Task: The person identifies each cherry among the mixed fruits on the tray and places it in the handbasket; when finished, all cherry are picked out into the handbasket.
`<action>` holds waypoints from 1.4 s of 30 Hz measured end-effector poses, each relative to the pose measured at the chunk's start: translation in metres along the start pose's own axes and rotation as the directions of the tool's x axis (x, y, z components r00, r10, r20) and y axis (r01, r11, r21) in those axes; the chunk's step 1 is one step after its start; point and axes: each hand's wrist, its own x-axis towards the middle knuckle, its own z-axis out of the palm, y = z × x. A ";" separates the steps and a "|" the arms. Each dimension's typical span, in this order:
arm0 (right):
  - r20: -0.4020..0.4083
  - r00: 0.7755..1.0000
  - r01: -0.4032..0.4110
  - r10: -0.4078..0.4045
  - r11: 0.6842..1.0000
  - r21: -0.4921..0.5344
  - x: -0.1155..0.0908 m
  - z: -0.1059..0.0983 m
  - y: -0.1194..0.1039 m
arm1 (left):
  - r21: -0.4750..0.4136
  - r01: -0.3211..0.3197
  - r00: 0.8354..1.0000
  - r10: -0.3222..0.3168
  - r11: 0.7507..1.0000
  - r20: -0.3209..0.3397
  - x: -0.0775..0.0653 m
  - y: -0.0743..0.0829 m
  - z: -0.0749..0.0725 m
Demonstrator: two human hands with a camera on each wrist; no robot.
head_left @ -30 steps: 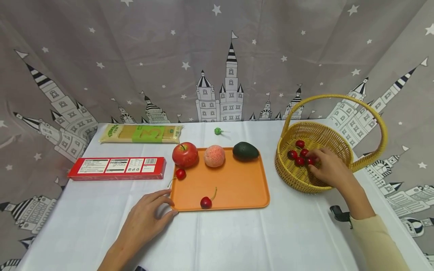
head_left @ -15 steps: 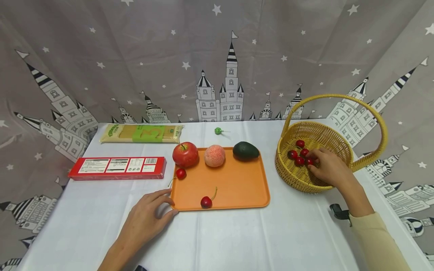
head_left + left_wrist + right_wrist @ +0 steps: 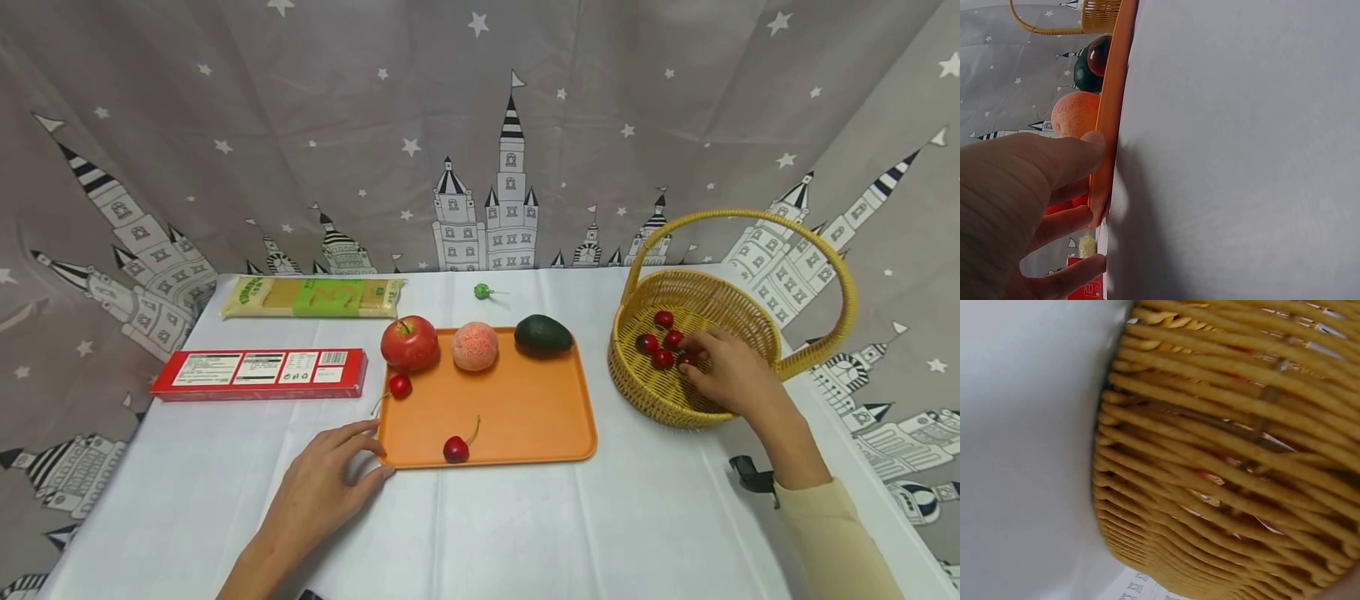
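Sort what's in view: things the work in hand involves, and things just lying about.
Likely in the work:
right hand, at a cherry
basket and its other cherries
left hand, touching a corner of the orange tray
two cherries on the tray, probably

Apparently just lying about:
red box
green-banded packet
small green object
apple, peach and avocado along the tray's far edge

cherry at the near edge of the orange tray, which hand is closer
Left. The left hand touches the orange tray at its near left corner, left of the cherry; the right hand is in the basket, farther off to the right.
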 end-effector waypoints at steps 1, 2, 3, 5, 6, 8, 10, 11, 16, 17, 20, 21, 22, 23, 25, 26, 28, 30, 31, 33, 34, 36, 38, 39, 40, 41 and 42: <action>-0.009 1.000 0.001 -0.001 1.000 -0.001 -0.001 -0.001 -0.001 | 0.000 -0.001 1.000 0.001 1.000 -0.001 0.000 0.000 0.000; -0.019 1.000 0.002 -0.002 1.000 -0.004 -0.002 -0.002 -0.003 | 0.001 -0.001 1.000 0.001 1.000 -0.004 0.000 0.000 0.000; -0.031 0.999 0.004 -0.004 1.000 -0.007 -0.004 -0.003 -0.005 | 0.001 -0.002 1.000 0.002 1.000 -0.006 0.000 -0.001 0.000; -0.062 0.998 0.010 -0.011 1.000 -0.011 -0.006 -0.005 -0.009 | 0.000 -0.006 1.000 0.006 1.000 -0.008 0.000 -0.001 0.000; -0.078 0.997 0.012 -0.013 1.000 -0.011 -0.007 -0.006 -0.012 | 0.000 -0.007 1.000 0.007 1.000 -0.008 0.000 -0.001 0.000; -0.112 0.993 0.024 -0.025 1.000 -0.010 -0.010 -0.008 -0.019 | 0.001 -0.008 1.000 0.008 1.000 -0.008 0.000 -0.001 0.001; -0.142 0.989 0.036 -0.036 0.999 -0.006 -0.012 -0.011 -0.028 | 0.002 -0.008 1.000 0.008 1.000 -0.007 0.000 -0.001 0.001; -0.154 0.987 0.040 -0.040 0.999 -0.005 -0.013 -0.013 -0.033 | 0.003 -0.006 1.000 0.006 1.000 -0.006 0.001 -0.001 0.001; -0.220 0.971 0.098 -0.096 0.995 -0.003 -0.015 -0.016 -0.056 | 0.001 0.000 1.000 0.000 1.000 0.000 0.001 -0.001 0.001; -0.236 0.964 0.120 -0.118 0.993 -0.008 -0.015 -0.016 -0.060 | 0.001 0.000 1.000 0.000 1.000 0.001 0.001 -0.001 0.001; -0.283 0.939 0.196 -0.196 0.980 -0.028 -0.016 -0.013 -0.071 | -0.002 -0.002 1.000 0.002 1.000 0.000 0.000 -0.001 0.001; -0.293 0.930 0.220 -0.221 0.975 -0.038 -0.015 -0.012 -0.075 | -0.003 -0.003 1.000 0.003 1.000 0.000 0.000 -0.001 0.001; -0.299 0.923 0.241 -0.243 0.970 -0.044 -0.015 -0.011 -0.079 | -0.004 -0.004 1.000 0.004 1.000 -0.001 0.000 -0.001 0.001; -0.300 0.917 0.260 -0.262 0.965 -0.048 -0.014 -0.009 -0.083 | -0.004 -0.003 1.000 0.003 1.000 -0.001 0.000 0.000 0.001; -0.299 0.908 0.294 -0.293 0.955 -0.042 -0.013 -0.006 -0.089 | -0.005 -0.001 1.000 0.001 1.000 -0.003 0.000 0.000 0.000; -0.296 0.905 0.309 -0.305 0.950 -0.034 -0.012 -0.005 -0.093 | -0.005 0.000 1.000 0.000 1.000 -0.003 0.000 0.000 0.000; -0.289 0.901 0.334 -0.323 0.942 -0.011 -0.010 -0.002 -0.100 | -0.006 0.003 1.000 -0.004 1.000 -0.003 0.000 0.000 0.000; -0.286 0.893 0.365 -0.347 0.931 0.010 -0.008 0.002 -0.106 | -0.006 0.005 1.000 -0.005 1.000 -0.002 0.000 0.000 0.000; -0.280 0.890 0.380 -0.360 0.925 0.016 -0.007 0.004 -0.109 | -0.006 0.005 1.000 -0.005 1.000 0.000 0.000 0.000 0.000; -0.269 0.882 0.407 -0.386 0.913 0.027 -0.005 0.009 -0.115 | -0.005 0.002 1.000 -0.002 1.000 0.002 0.000 0.000 0.000; -0.262 0.879 0.420 -0.397 0.907 0.034 -0.004 0.011 -0.118 | -0.004 0.001 1.000 -0.001 1.000 0.003 0.000 0.000 0.000; -0.251 0.872 0.443 -0.420 0.896 0.040 -0.002 0.016 -0.123 | -0.005 0.000 1.000 0.000 1.000 0.002 0.000 0.000 0.000; -0.247 0.864 0.463 -0.439 0.885 0.047 -0.001 0.019 -0.128 | -0.004 -0.001 1.000 0.001 1.000 0.002 -0.001 0.000 0.000; -0.246 0.860 0.473 -0.448 0.880 0.051 0.000 0.022 -0.130 | -0.003 -0.001 1.000 0.001 1.000 0.001 0.000 0.000 0.000; -0.247 0.853 0.486 -0.459 0.872 0.059 0.000 0.024 -0.132 | -0.004 -0.001 1.000 0.001 1.000 -0.001 0.000 0.000 0.000; -0.246 0.847 0.500 -0.471 0.864 0.069 0.000 0.026 -0.135 | -0.003 -0.001 1.000 0.001 1.000 -0.001 -0.001 0.000 0.000; -0.245 0.842 0.512 -0.482 0.855 0.079 0.000 0.027 -0.137 | -0.003 -0.001 1.000 0.001 1.000 0.000 -0.001 0.000 0.000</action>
